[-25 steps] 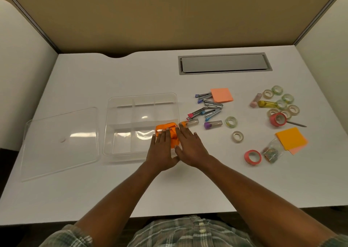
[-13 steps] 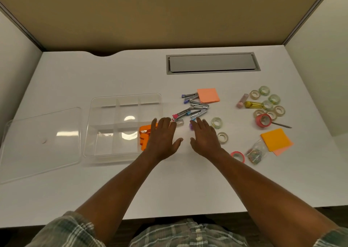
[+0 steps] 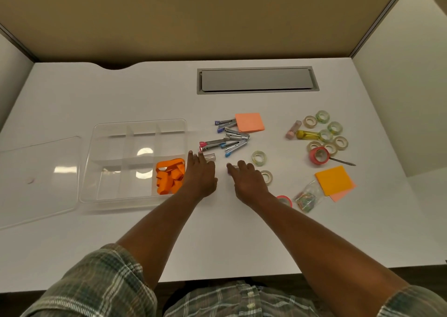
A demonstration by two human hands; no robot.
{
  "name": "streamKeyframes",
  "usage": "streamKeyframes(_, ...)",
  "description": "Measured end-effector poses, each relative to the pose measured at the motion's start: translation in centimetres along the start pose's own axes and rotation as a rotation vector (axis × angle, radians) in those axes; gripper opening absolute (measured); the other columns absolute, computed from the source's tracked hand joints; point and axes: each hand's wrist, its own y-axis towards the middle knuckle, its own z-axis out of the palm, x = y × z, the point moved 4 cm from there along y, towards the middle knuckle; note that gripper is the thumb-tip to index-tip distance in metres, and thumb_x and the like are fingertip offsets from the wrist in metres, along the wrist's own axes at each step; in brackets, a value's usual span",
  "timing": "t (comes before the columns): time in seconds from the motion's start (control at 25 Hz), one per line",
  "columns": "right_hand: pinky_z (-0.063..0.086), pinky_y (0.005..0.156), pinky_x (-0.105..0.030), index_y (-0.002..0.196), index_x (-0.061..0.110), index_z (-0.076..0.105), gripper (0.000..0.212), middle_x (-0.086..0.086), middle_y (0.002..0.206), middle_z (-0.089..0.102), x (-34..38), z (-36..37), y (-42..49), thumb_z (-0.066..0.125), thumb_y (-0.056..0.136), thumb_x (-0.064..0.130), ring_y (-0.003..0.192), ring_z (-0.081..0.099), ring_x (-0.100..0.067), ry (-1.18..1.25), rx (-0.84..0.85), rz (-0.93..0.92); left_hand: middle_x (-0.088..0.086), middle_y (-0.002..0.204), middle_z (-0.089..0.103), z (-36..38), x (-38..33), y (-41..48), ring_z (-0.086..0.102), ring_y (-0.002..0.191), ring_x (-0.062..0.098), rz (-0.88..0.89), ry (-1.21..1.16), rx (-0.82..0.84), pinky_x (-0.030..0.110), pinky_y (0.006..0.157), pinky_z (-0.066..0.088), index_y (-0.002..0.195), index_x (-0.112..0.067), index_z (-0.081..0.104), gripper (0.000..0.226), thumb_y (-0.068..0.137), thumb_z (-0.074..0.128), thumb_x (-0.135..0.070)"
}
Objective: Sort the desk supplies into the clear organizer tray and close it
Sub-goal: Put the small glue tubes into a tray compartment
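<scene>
The clear organizer tray (image 3: 135, 124) sits left of centre, with orange pieces (image 3: 168, 176) in its near-right compartment. Its clear lid (image 3: 36, 178) lies flat to its left. My left hand (image 3: 201, 175) is palm down just right of the tray, fingertips touching a small silver stapler (image 3: 211, 157). My right hand (image 3: 247, 180) lies palm down beside it, fingers spread over a purple-ended stapler (image 3: 228, 170) that is mostly hidden. Several more mini staplers (image 3: 231, 137) lie just beyond both hands. Neither hand is closed around anything.
Two clear tape rolls (image 3: 259, 158) lie by my right hand. Further right are a cluster of tape rolls (image 3: 326, 134), red tape (image 3: 319, 155), orange sticky notes (image 3: 333, 180), a bag of clips (image 3: 306, 197) and a pen (image 3: 343, 162). Salmon notes (image 3: 249, 122) sit behind the staplers. A grey cable hatch (image 3: 256, 79) is at the back.
Both hands have left the orange pieces in the tray and moved right onto the desk by the staplers. The orange pieces stay in the near-right compartment.
</scene>
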Motion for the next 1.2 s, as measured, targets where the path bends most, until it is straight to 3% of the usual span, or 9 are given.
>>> streamKeyframes(0.16, 0.045, 0.079, -0.039, 0.14, 0.02, 0.045, 0.041, -0.013, 0.129, 0.049, -0.8, 0.3, -0.4, 0.04, 0.101, 0.013, 0.108, 0.054, -0.032, 0.044, 0.012, 0.012, 0.017, 0.146, 0.046, 0.2, -0.7, -0.7, 0.044, 0.135, 0.034, -0.006, -0.006, -0.043, 0.061, 0.118, 0.011, 0.14, -0.015, 0.049, 0.051, 0.093, 0.059, -0.031)
streamKeyframes(0.36, 0.032, 0.066, -0.034, 0.129, 0.02, 0.052, 0.031, -0.011, 0.119, 0.054, -1.7, 2.1, -1.7, 0.039, 0.101, 0.018, 0.102, 0.057, -0.03, 0.108, 0.002, 0.013, 0.015, 0.137, 0.052, 1.3, -2.8, -1.6, 0.057, 0.119, 0.029, 0.029, -0.144, -0.093, 0.05, 0.114, 0.03, 0.141, -0.015, 0.044, 0.051, 0.093, 0.06, -0.015)
streamKeyframes(0.48, 0.046, 0.072, -0.037, 0.127, 0.019, 0.054, 0.03, -0.01, 0.115, 0.059, -2.2, 2.5, -1.5, 0.047, 0.097, 0.017, 0.101, 0.061, -0.03, 0.298, -0.012, 0.154, 0.01, 0.127, 0.057, 1.7, -3.5, -2.3, 0.058, 0.107, 0.024, 0.043, -0.282, -0.152, 0.037, 0.097, 0.043, 0.133, -0.015, 0.048, 0.043, 0.092, 0.058, -0.012)
streamKeyframes(0.64, 0.059, 0.082, -0.042, 0.132, 0.021, 0.052, 0.042, -0.01, 0.103, 0.071, -3.1, 1.5, -1.0, 0.062, 0.092, 0.016, 0.093, 0.07, -0.028, 0.899, -0.073, 0.431, 0.004, 0.104, 0.061, -0.4, -2.4, -2.7, 0.051, 0.086, 0.015, -0.12, -0.747, -0.277, 0.024, 0.074, 0.04, 0.114, -0.014, 0.057, 0.03, 0.085, 0.066, -0.012)
streamKeyframes(0.72, 0.063, 0.069, -0.035, 0.134, 0.03, 0.049, 0.046, -0.008, 0.101, 0.069, -2.7, 0.5, -0.7, 0.062, 0.092, 0.015, 0.084, 0.071, -0.023, 1.206, -0.086, 0.565, 0.0, 0.099, 0.059, -1.8, -0.7, -3.2, 0.054, 0.086, 0.013, -0.212, -1.023, -0.324, 0.019, 0.071, 0.042, 0.109, -0.014, 0.061, 0.026, 0.083, 0.069, -0.012)
streamKeyframes(0.8, 0.061, 0.057, -0.027, 0.124, 0.037, 0.053, 0.038, -0.01, 0.105, 0.066, -1.6, -0.8, -0.4, 0.06, 0.094, 0.015, 0.083, 0.071, -0.022, 1.414, -0.088, 0.662, -0.001, 0.1, 0.062, -2.9, 1.5, -4.0, 0.058, 0.084, 0.014, -0.288, -1.27, -0.34, 0.021, 0.067, 0.047, 0.107, -0.017, 0.064, 0.022, 0.086, 0.066, -0.011)
streamKeyframes(0.92, 0.062, 0.063, -0.033, 0.119, 0.033, 0.056, 0.027, -0.016, 0.111, 0.066, 1.3, -2.6, 0.8, 0.058, 0.096, 0.017, 0.092, 0.074, -0.032, 1.562, -0.082, 0.607, 0.006, 0.102, 0.068, -4.0, 5.2, -5.4, 0.064, 0.087, 0.021, -0.358, -1.632, -0.307, 0.033, 0.071, 0.059, 0.105, -0.017, 0.067, 0.019, 0.088, 0.063, -0.009)
streamKeyframes(1.08, 0.062, 0.067, -0.034, 0.123, 0.027, 0.058, 0.032, -0.015, 0.111, 0.069, 7.0, -4.7, 2.4, 0.061, 0.094, 0.014, 0.089, 0.076, -0.034, 1.695, 0.024, 0.472, 0.01, 0.096, 0.075, -4.7, 10.6, -7.6, 0.072, 0.091, 0.027, -0.34, -1.846, -0.262, 0.033, 0.078, 0.06, 0.099, -0.014, 0.073, 0.011, 0.09, 0.069, -0.019)
streamKeyframes(1.2, 0.063, 0.074, -0.037, 0.123, 0.027, 0.058, 0.034, -0.014, 0.113, 0.069, 12.1, -5.5, 4.0, 0.064, 0.094, 0.013, 0.091, 0.075, -0.032, 1.684, 0.11, 0.408, 0.016, 0.097, 0.076, -4.0, 14.3, -9.1, 0.074, 0.092, 0.029, -0.334, -2.003, -0.201, 0.037, 0.079, 0.06, 0.102, -0.005, 0.073, 0.025, 0.092, 0.068, -0.027)
